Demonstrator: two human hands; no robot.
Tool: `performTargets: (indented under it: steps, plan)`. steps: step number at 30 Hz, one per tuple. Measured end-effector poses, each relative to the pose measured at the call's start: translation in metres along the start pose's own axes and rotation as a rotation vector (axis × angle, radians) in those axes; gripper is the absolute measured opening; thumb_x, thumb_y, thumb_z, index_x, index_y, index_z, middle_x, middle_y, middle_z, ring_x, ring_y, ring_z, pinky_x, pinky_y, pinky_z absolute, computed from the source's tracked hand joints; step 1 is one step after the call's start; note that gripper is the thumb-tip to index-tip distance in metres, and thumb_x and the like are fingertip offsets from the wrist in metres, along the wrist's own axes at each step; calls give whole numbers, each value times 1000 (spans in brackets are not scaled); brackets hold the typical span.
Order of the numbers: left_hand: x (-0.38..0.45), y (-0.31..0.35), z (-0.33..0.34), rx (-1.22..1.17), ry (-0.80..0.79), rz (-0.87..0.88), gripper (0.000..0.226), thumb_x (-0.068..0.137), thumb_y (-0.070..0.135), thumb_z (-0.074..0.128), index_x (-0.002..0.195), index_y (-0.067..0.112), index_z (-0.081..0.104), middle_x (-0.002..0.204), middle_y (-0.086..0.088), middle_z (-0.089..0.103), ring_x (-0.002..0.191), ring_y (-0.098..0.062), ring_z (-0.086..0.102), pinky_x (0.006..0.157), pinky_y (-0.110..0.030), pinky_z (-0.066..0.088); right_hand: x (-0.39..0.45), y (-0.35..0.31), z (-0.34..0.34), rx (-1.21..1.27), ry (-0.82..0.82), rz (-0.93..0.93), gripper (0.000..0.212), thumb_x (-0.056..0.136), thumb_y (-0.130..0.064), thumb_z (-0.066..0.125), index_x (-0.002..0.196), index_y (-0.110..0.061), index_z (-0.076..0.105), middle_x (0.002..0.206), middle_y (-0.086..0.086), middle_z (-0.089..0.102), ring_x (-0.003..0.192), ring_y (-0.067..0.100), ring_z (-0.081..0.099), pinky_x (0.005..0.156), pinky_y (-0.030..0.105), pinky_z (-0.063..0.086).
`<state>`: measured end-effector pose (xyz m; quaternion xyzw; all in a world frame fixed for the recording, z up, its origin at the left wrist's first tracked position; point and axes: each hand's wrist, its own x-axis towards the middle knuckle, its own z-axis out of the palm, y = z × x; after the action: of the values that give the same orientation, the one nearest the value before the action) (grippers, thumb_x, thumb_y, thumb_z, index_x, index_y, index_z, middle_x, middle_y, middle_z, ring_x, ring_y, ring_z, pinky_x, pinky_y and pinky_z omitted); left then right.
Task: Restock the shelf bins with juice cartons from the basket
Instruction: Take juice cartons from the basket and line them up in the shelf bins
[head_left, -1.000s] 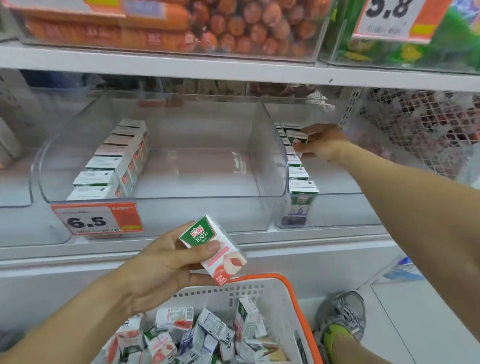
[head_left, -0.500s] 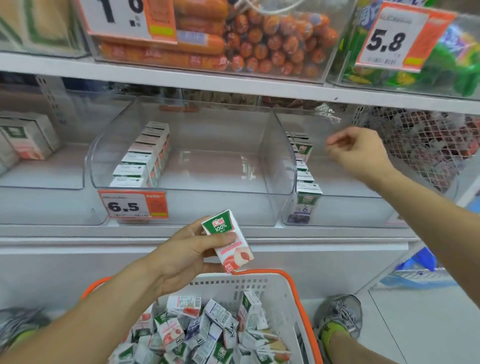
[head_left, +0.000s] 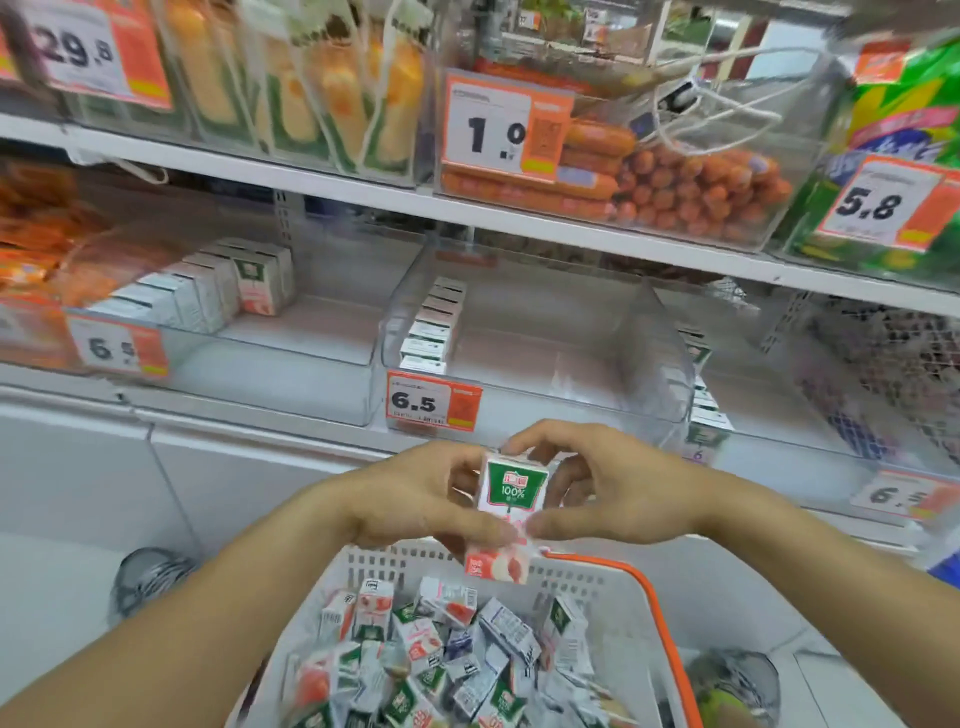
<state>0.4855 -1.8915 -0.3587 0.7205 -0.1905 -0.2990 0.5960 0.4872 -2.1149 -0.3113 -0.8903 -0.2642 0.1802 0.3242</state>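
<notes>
Both grips grasp one small white-and-green juice carton (head_left: 511, 499) above the white plastic basket with orange rim (head_left: 657, 613): the left hand (head_left: 415, 501) holds its left side, the right hand (head_left: 608, 493) pinches top and bottom, probably a handover or turning it label-forward. More cartons lie heaped in the basket. Ahead, the clear plastic shelf bin (head_left: 545, 364) holds one short row on a white supermarket shelf; the surroundings blur.

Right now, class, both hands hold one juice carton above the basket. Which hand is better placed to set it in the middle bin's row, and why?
Probably the left hand. It sits on the carton's left, more nearly below the row along the middle bin's left side. The right hand would have to cross over.
</notes>
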Motion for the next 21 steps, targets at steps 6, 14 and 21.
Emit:
performTargets:
  steps: [6, 14, 21]
  plan:
    - [-64, -2, -58, 207, 497, 168, 43, 76, 15, 84, 111, 26, 63, 93, -4, 76, 81, -14, 71, 76, -37, 60, 68, -60, 34, 343, 212, -102, 30, 81, -6, 79, 106, -11, 63, 94, 5, 68, 71, 29, 73, 72, 44, 62]
    - [-110, -60, -171, 591, 1270, 138, 65, 82, 39, 74, 138, 21, 47, 130, -6, 49, 122, -23, 48, 102, -36, 38, 205, -124, 54, 219, 637, -262, 30, 80, -23, 80, 105, -23, 63, 95, -6, 70, 72, 15, 71, 71, 33, 58]
    - [-77, -96, -204, 689, 1344, 89, 82, 71, 56, 75, 138, 18, 47, 146, -14, 29, 136, -35, 31, 112, -49, 33, 369, -131, 61, -27, 607, -81, 37, 77, -23, 80, 110, -13, 67, 98, 1, 68, 90, 16, 65, 78, 23, 50]
